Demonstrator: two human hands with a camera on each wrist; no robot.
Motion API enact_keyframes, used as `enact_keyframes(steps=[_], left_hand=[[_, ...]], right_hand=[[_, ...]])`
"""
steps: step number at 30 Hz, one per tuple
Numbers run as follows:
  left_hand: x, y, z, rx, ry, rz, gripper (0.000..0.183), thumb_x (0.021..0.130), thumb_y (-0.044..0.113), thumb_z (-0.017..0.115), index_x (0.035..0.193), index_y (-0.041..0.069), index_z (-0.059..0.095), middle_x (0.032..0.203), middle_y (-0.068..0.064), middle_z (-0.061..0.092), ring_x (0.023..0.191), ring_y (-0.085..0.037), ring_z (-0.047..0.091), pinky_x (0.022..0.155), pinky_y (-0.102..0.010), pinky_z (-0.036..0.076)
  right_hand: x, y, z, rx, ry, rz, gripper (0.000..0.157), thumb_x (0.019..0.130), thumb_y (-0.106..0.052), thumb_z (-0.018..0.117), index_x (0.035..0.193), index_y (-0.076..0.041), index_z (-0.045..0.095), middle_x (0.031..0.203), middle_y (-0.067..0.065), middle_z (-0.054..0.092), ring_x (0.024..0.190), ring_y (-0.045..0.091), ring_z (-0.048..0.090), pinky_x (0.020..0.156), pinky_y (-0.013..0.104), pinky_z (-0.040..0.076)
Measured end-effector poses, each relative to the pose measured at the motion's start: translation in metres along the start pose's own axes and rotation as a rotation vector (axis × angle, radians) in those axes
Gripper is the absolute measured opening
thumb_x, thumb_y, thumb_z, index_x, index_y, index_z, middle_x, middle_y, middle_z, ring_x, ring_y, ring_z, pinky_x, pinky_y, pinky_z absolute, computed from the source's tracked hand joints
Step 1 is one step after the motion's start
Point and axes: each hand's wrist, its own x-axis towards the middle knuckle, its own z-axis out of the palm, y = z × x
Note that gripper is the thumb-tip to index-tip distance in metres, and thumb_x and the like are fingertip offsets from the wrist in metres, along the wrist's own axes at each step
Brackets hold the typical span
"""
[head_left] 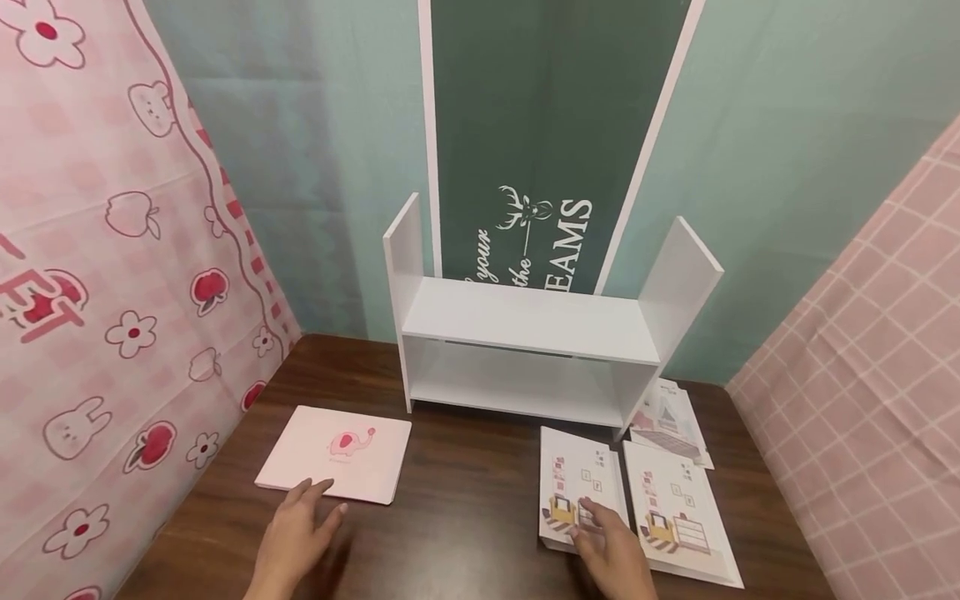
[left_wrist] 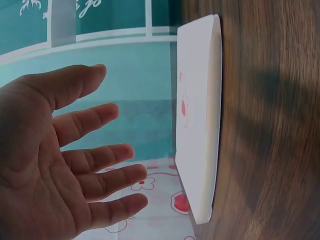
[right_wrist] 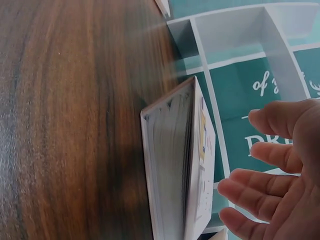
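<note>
A pink book with an elephant on its cover (head_left: 367, 433) lies flat on the left of the table. Just off its near edge hovers my left hand (head_left: 296, 533), fingers loosely spread and holding nothing; the left wrist view shows a gap between the fingers and the book (left_wrist: 192, 120). My right hand (head_left: 617, 554) is held above a thick white book with a room drawing (head_left: 573, 467). In the right wrist view its relaxed fingers (right_wrist: 255, 195) stand apart from that book (right_wrist: 172, 165). A second white book (head_left: 678, 508) of the same design lies right beside it.
A white two-tier desk shelf (head_left: 525, 321) stands at the back of the brown wooden table (head_left: 450, 533). Another printed book or booklet (head_left: 671, 425) lies by its right foot, partly hidden. Patterned pink cloths (head_left: 885, 358) hang at both sides, and a green curtain (head_left: 337, 167) hangs behind.
</note>
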Motion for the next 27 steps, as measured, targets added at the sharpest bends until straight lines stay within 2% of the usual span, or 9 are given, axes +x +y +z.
enact_keyframes(steps=[6, 12, 15, 19, 24, 27], left_hand=[[0.003, -0.002, -0.001, 0.005, -0.005, -0.024, 0.043, 0.081, 0.022, 0.069, 0.116, -0.002, 0.060, 0.122, -0.036, 0.047, 0.107, -0.053, 0.048, 0.084, -0.063, 0.039], [0.008, -0.012, 0.002, -0.040, -0.011, -0.049, 0.043, 0.083, 0.021, 0.067, 0.118, -0.003, 0.059, 0.123, -0.038, 0.045, 0.112, -0.053, 0.044, 0.088, -0.063, 0.036], [0.010, -0.020, 0.004, -0.066, 0.019, -0.039, 0.043, 0.084, 0.021, 0.066, 0.117, -0.005, 0.058, 0.122, -0.038, 0.046, 0.112, -0.053, 0.043, 0.089, -0.064, 0.035], [0.014, -0.028, 0.005, -0.067, 0.057, -0.020, 0.043, 0.084, 0.021, 0.065, 0.117, -0.006, 0.058, 0.120, -0.039, 0.046, 0.112, -0.054, 0.043, 0.088, -0.064, 0.035], [0.021, -0.034, 0.006, -0.057, 0.052, -0.052, 0.043, 0.085, 0.020, 0.065, 0.118, -0.007, 0.057, 0.123, -0.040, 0.043, 0.113, -0.055, 0.041, 0.090, -0.065, 0.033], [0.024, -0.037, 0.006, -0.056, 0.045, -0.068, 0.044, 0.084, 0.020, 0.064, 0.118, -0.007, 0.056, 0.125, -0.041, 0.041, 0.115, -0.055, 0.039, 0.092, -0.065, 0.031]], right_hand=[[0.002, 0.000, 0.004, 0.080, 0.018, -0.017, 0.039, 0.077, -0.014, 0.074, 0.113, -0.003, 0.062, 0.110, 0.015, 0.063, 0.086, 0.024, 0.064, 0.075, 0.040, 0.051], [0.007, -0.006, 0.010, 0.262, -0.002, 0.019, 0.033, 0.079, -0.009, 0.072, 0.110, -0.002, 0.062, 0.104, 0.012, 0.065, 0.087, 0.024, 0.064, 0.071, 0.033, 0.053], [0.012, -0.012, 0.013, 0.367, -0.010, 0.046, 0.031, 0.080, -0.008, 0.071, 0.110, -0.001, 0.062, 0.103, 0.011, 0.066, 0.088, 0.023, 0.064, 0.072, 0.028, 0.052], [0.016, -0.021, 0.015, 0.505, -0.051, 0.095, 0.034, 0.082, -0.009, 0.069, 0.112, 0.002, 0.060, 0.104, 0.015, 0.065, 0.092, 0.026, 0.064, 0.072, 0.023, 0.051], [0.020, -0.030, 0.019, 0.578, -0.084, 0.140, 0.036, 0.083, -0.009, 0.067, 0.115, 0.005, 0.058, 0.108, 0.020, 0.062, 0.096, 0.028, 0.063, 0.074, 0.022, 0.051], [0.023, -0.034, 0.023, 0.631, -0.105, 0.135, 0.035, 0.085, -0.008, 0.065, 0.116, 0.007, 0.056, 0.110, 0.024, 0.060, 0.097, 0.030, 0.062, 0.076, 0.023, 0.050]])
